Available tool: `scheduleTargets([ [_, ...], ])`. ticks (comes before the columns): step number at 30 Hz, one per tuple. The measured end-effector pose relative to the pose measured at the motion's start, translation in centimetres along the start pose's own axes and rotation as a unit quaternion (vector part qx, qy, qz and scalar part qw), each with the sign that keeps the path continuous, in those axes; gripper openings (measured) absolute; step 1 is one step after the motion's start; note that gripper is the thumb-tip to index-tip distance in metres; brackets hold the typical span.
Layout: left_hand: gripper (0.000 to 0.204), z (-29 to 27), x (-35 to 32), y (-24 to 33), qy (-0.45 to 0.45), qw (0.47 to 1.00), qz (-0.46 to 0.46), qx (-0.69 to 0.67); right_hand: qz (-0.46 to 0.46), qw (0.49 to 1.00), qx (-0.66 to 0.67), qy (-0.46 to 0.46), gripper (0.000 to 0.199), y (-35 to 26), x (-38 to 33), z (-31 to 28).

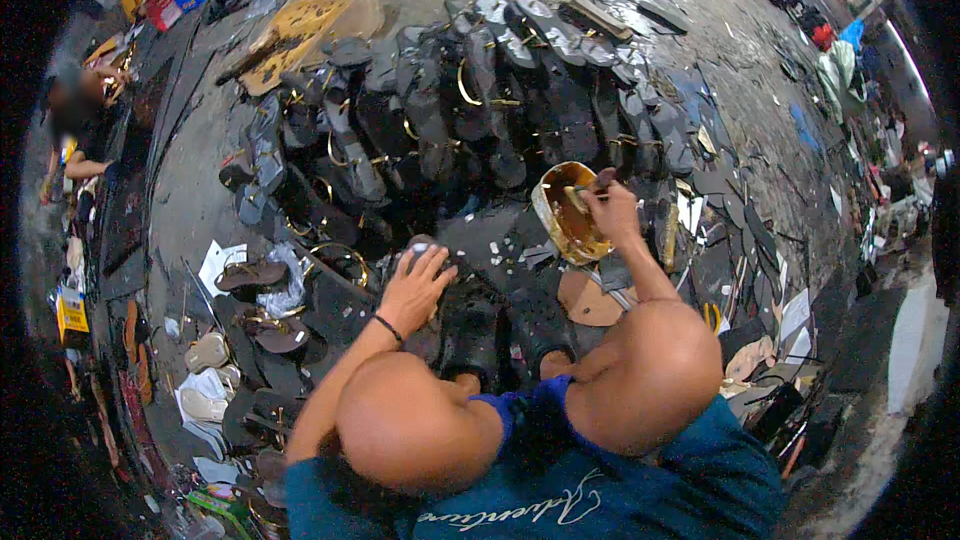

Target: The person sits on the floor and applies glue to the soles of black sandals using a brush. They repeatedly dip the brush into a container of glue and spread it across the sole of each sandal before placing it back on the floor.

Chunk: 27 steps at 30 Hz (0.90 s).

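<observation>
My right hand (612, 215) is closed round a small brush (577, 198), its lower end inside a yellowish, glue-stained tub (545, 215). Brown glue (578, 232) coats the tub's inside. In front of my left knee, my left hand (418, 285) is wrapped over a dark sandal sole (422, 242), fingers forward; most of the sole is hidden beneath the palm. Beyond both hands, several dark sandals and soles (430, 120) lie packed in curved rows, some with gold-coloured trim (466, 85).
Tan sheet material (590, 300) lies beside my right knee. At left are loose sandals (275, 332), clear plastic (285, 275) and pale soles (207, 352). A stained wooden block (320, 30) lies beyond the rows. Another person (80, 110) sits at far left. Scraps litter the floor.
</observation>
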<state>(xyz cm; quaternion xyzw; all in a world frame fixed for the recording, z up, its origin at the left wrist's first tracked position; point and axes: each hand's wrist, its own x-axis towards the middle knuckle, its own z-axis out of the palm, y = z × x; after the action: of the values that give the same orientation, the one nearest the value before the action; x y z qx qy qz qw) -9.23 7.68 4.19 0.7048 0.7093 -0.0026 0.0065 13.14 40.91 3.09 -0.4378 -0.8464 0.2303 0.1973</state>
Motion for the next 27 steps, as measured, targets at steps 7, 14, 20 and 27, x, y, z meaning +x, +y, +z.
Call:
scheduleTargets([
  [7,0.056,4.7,-5.1,4.8,0.127,0.818,-0.46,-0.32,-0.02,0.996,0.064,0.062,0.032,-1.1,-0.9,-2.2],
  [14,0.028,4.5,-1.5,4.0,0.263,0.698,-0.551,-0.374,0.053,0.911,-0.218,-0.347,0.05,0.4,-6.2,-11.6],
  [20,0.05,5.4,-1.5,3.8,0.185,0.834,-0.382,-0.353,0.157,0.9,0.264,-0.31,0.033,-0.9,-5.8,-10.9],
  [27,0.058,6.5,6.2,-1.6,0.07,0.804,-0.298,-0.51,0.002,0.869,0.464,-0.173,0.027,-11.8,-1.4,-3.8],
])
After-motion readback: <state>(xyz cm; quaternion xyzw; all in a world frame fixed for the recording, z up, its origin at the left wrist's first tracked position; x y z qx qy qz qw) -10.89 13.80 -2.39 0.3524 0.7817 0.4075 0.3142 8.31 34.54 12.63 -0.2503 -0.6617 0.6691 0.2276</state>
